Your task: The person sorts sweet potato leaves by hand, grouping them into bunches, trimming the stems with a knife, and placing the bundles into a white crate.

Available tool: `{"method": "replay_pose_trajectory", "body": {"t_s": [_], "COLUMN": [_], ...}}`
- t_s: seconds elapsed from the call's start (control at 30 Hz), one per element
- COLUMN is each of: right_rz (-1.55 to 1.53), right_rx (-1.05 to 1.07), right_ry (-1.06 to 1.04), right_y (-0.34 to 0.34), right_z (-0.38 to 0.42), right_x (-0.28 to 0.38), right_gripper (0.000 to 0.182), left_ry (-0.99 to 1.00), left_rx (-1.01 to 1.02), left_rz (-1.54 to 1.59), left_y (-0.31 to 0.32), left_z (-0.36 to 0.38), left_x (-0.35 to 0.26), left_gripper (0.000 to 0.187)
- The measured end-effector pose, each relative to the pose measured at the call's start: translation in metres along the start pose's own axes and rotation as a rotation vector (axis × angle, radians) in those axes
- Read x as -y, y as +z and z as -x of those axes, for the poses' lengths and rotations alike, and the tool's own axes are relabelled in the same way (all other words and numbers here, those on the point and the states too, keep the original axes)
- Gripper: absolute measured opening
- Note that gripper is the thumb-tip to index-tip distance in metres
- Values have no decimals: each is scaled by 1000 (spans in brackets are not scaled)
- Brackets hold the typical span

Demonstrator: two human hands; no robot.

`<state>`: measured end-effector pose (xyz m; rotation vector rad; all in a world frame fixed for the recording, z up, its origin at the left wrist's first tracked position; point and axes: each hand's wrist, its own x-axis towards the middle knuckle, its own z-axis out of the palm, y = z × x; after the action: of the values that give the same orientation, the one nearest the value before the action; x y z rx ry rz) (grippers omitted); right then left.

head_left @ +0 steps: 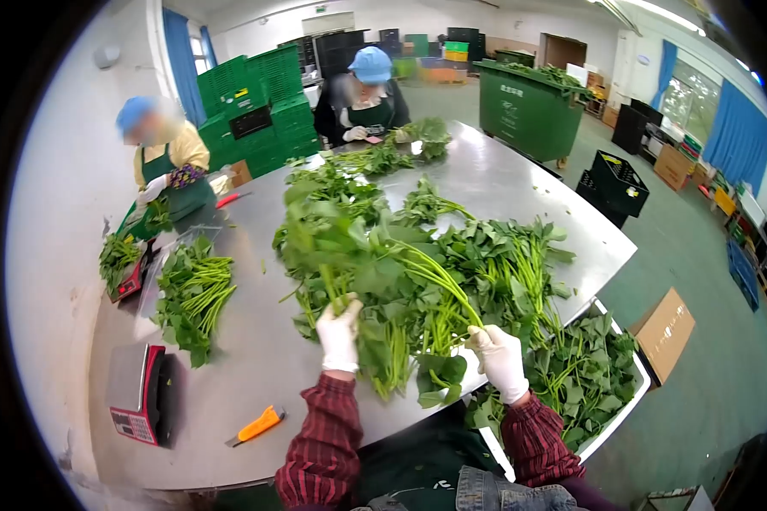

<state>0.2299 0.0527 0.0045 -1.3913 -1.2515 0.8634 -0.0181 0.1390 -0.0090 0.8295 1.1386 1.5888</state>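
My left hand [339, 339], in a white glove, is closed around the stems of some leafy greens [331, 285], whose leaves are partly blurred. My right hand [500, 363], gloved too, pinches the lower ends of a few long green stems [439, 274]; their leafy tops reach up and left toward the other hand. Beneath and beyond both hands lies a large pile of leafy greens [503, 264] on the metal table [256, 341]. Below my right hand, a white crate [606, 433] holds more of the same greens.
An orange utility knife [258, 425] and a red-edged scale [133, 396] lie at left, near a separate bunch [198, 294]. Two co-workers [164, 162] [369, 98] in blue caps work across the table. A green bin [527, 111] and black crates [612, 183] stand beyond the right edge.
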Motion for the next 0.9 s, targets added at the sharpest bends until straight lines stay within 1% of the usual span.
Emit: {"method": "replay_pose_trajectory", "body": {"t_s": [0.07, 0.1, 0.13, 0.2, 0.23, 0.27, 0.33, 0.37, 0.4, 0.43, 0.47, 0.5, 0.53, 0.57, 0.6, 0.63, 0.67, 0.7, 0.73, 0.77, 0.8, 0.87, 0.9], "right_rz": [-122, -146, -175, -179, -255, -330, -367, -434, -501, -501, -692, -883, -952, -1085, -1217, -1253, -1309, -1341, -1370, -1291, -1181, -1098, -1097], "right_rx": [-55, -93, -128, -150, -134, -115, -105, -63, -18, -10, 114, 244, 311, 401, 493, 489, 535, 602, 668, 758, 679, 773, 783], "right_ry": [-78, -41, -3, -6, 16, 38, 40, 48, 54, 57, 67, 81, 110, 126, 148, 208, 231, 276, 322, 352, 376, 468, 475], "right_y": [-7, -9, -12, -19, -23, -25, -26, -26, -26, -24, -20, -15, -7, 2, 13, 24, 31, 38, 43, 46, 51, 52, 53], "right_z": [1, 1, 1, 2, 3, 4, 8, 10, 11, 13, 16, 19, 22, 26, 31, 35, 40, 44, 47, 48, 55, 58, 62], "right_x": [2, 5, 9, 13, 15, 17, 20, 21, 21, 19, 16, 12, 9, 6, 2, -3, -3, -6, -9, -14, -6, 0, 7], "right_gripper": [27, 27, 27, 29, 30, 31, 33, 34, 34, 34, 36, 38, 36, 31, 26, 23, 21, 22, 23, 27, 33, 35, 35], "left_ry": [-59, -105, -102, -110, -122, -85, -32, 84, 115, 119, 124, 117, 55, -24, -115, -214, -353, -347, -358, -304, -251, -324, -387], "left_rx": [-20, -4, -22, -34, -60, -117, -177, -229, -246, -227, -212, -158, -61, -3, 90, 78, -53, 153, 210, 302, 396, 457, 442], "left_rz": [-25, -22, -11, -57, -130, -156, -316, -287, -122, -32, 56, 257, 292, 308, 392, 362, 328, 404, 446, 436, 422, 434, 439], "left_y": [-11, -19, -25, -38, -45, -53, -69, -75, -67, -62, -59, -56, -55, -43, -40, -34, -17, -22, -18, -17, -9, 1, 1], "left_z": [-18, -28, -35, -48, -55, -60, -60, -57, -40, -18, 0, 14, 30, 51, 63, 73, 87, 90, 95, 98, 102, 105, 106], "left_x": [9, 13, 17, 23, 24, 28, 19, 17, -2, -18, -24, -16, -7, -5, 10, 23, 20, 33, 38, 40, 26, 9, 6], "left_gripper": [23, 25, 26, 23, 30, 36, 39, 36, 33, 32, 31, 29, 27, 24, 21, 18, 18, 20, 28, 34, 41, 51, 48]}}
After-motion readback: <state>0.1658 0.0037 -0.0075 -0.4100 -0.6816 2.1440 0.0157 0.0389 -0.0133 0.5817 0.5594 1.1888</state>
